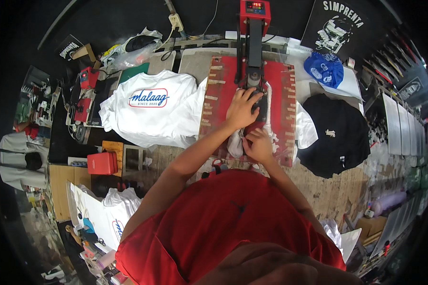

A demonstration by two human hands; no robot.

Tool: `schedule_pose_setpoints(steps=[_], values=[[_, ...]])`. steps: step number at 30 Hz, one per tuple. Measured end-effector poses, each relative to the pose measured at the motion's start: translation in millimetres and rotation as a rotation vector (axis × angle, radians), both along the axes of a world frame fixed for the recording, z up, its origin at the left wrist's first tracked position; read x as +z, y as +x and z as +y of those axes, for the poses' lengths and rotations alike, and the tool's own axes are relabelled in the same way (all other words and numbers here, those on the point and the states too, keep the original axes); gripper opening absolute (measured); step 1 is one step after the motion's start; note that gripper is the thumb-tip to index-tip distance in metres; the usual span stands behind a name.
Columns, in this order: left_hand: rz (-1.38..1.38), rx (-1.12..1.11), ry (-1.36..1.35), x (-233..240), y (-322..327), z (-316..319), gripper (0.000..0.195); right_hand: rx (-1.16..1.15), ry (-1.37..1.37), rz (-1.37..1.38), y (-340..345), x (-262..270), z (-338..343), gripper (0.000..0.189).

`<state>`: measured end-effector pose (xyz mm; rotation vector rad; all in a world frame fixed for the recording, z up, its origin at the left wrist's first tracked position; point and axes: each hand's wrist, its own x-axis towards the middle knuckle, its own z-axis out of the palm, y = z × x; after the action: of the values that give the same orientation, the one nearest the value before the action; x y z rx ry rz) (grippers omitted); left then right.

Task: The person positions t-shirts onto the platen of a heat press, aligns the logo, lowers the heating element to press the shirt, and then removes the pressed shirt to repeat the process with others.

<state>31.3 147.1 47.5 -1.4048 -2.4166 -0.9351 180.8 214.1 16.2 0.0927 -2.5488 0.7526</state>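
Observation:
A heat press with a red platen cover, taped along both sides, stands before me. My left hand lies with spread fingers on the black mechanism at its middle. Nearer my body, my right hand has bent fingers beside the press's white-wrapped handle; its grip is unclear. A bunched white wrapping hangs left of that hand. A white T-shirt with a blue and red print spreads out left of the press, and white fabric shows at its right edge.
A black shirt lies on the right, below a blue printed cloth. The press's control box rises at the back. Far left are a smaller red press and a red case. More white shirts sit at lower left.

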Motion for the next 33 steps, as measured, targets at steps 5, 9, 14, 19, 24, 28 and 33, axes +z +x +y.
schedule_pose_setpoints(steps=[5, 9, 14, 19, 24, 28, 33], values=[[-0.044, -0.016, 0.010, -4, 0, -1, 0.051, 0.000, 0.000, -0.013, 1, 0, -1, 0.018], [-0.004, 0.007, -0.039, -5, 1, -2, 0.052, -0.015, 0.016, -0.005, 0, 1, -4, 0.018], [0.007, -0.002, -0.026, -3, 3, 1, 0.051, -0.017, 0.012, 0.006, 1, 1, -2, 0.017], [-0.020, 0.006, 0.104, -2, 1, -4, 0.044, 0.036, 0.051, -0.053, 4, -7, -11, 0.020], [-0.156, -0.016, 0.329, -2, -9, -17, 0.025, -0.021, -0.027, -0.211, 10, -4, -40, 0.036], [-0.100, 0.146, 0.355, 20, -74, -42, 0.017, -0.081, -0.071, -0.228, 5, -3, -48, 0.045], [-0.235, 0.522, 0.590, 0, -260, -87, 0.016, -0.064, -0.002, -0.077, -9, -12, -54, 0.058]])
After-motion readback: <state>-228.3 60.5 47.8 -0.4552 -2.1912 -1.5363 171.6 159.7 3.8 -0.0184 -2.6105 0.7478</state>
